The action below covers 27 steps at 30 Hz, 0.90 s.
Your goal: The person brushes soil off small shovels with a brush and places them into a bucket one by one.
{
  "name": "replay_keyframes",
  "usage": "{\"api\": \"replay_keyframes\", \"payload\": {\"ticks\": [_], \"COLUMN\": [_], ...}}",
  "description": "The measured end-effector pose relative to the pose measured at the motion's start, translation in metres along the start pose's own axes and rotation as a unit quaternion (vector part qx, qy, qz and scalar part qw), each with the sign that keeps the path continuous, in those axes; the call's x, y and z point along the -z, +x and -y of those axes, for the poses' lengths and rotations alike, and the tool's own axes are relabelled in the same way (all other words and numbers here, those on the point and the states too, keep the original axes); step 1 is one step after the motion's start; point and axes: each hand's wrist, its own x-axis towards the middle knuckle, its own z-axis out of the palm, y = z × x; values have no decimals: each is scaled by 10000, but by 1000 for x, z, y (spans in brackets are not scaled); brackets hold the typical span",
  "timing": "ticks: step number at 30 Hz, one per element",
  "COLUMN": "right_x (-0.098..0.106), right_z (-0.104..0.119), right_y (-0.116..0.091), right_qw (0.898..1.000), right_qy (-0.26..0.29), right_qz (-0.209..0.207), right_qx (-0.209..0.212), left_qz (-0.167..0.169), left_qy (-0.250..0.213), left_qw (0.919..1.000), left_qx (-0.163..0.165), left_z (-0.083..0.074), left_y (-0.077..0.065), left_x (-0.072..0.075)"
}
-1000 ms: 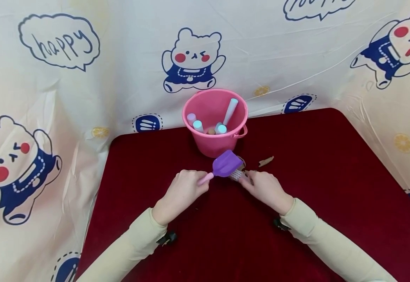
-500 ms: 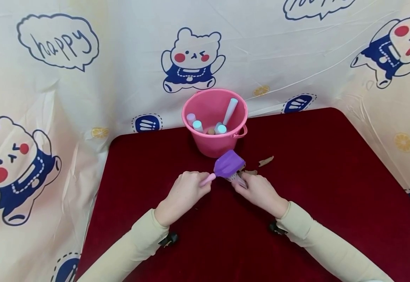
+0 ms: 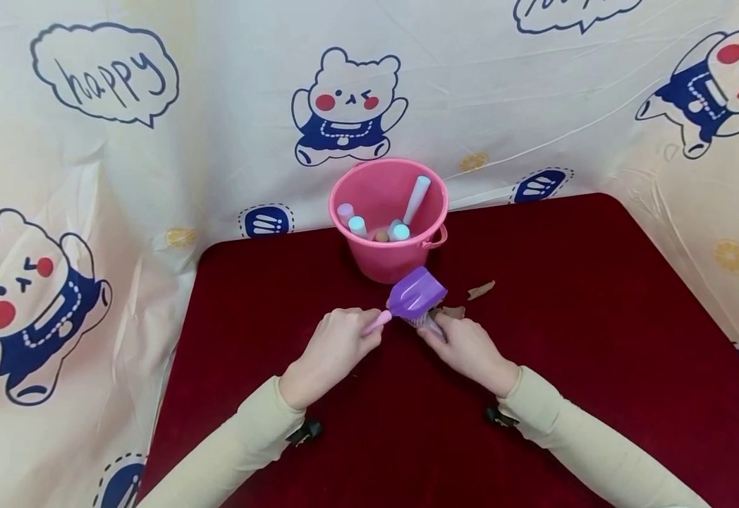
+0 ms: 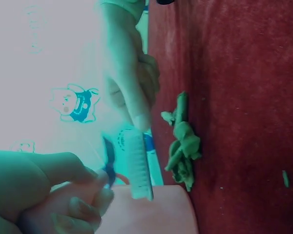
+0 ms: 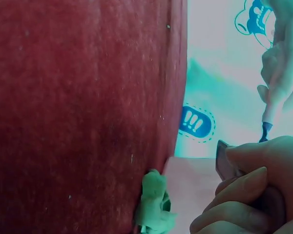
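Observation:
My left hand (image 3: 331,349) grips the pink handle of a small purple toy shovel (image 3: 415,295), whose blade is raised in front of the pink bucket (image 3: 385,264). In my right hand (image 3: 471,353) is a small brush (image 3: 431,326) with pale bristles, held just below and right of the blade. The left wrist view shows the brush (image 4: 137,163) side-on above the table, thumb along its back. Crumpled brown pieces like dry leaves (image 3: 452,312) lie beyond my right hand, partly hidden by blade and brush; they look green in the left wrist view (image 4: 185,141).
Several pale blue and lilac stick-like handles (image 3: 416,201) stand inside the bucket. A separate brown curled scrap (image 3: 481,290) lies to the right on the dark red tablecloth (image 3: 566,317). A printed white curtain (image 3: 230,127) hangs behind the table.
My right hand has drawn the brush slightly left and toward me, uncovering more of the brown pieces. The shovel in my left hand has shifted a little to the right.

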Motion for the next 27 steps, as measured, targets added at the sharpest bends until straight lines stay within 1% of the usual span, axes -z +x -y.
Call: {"api": "replay_keyframes", "payload": {"ticks": [3, 7, 9, 11, 14, 16, 18, 23, 25, 27], "right_x": [3, 15, 17, 15, 9, 6, 8, 19, 18, 14], "right_z": [0, -4, -6, -6, -4, -3, -4, -12, -12, -11], "right_y": [0, 3, 3, 3, 2, 1, 1, 3, 4, 4], "right_qw": [9999, 9980, 9969, 9975, 9996, 9999, 9999, 9974, 9979, 9991], "right_qy": [-64, -57, -57, -87, -37, 10, 66, -9, -61, -89], "right_qz": [-122, -530, -630, -566, -244, -102, -139, -563, -482, -268], "right_qx": [-36, -339, -459, -413, -162, -31, -68, -444, -429, -304], "left_qz": [23, 15, 8, -2, 4, 7, 28, -16, -54, -49], "left_qy": [26, -127, -203, -204, -93, -30, -27, -124, -108, -46], "left_qw": [10000, 9998, 9997, 9998, 10000, 10000, 10000, 9999, 9999, 10000], "left_qx": [16, 136, 133, 79, 19, 28, 50, 57, 56, 41], "left_z": [0, -1, -2, -3, -3, -3, -3, -4, -5, -6], "left_y": [0, -1, -1, 0, 2, 2, 2, 2, 2, 3], "left_x": [1, 5, 7, 6, 3, 1, -1, -2, -1, 0]}}
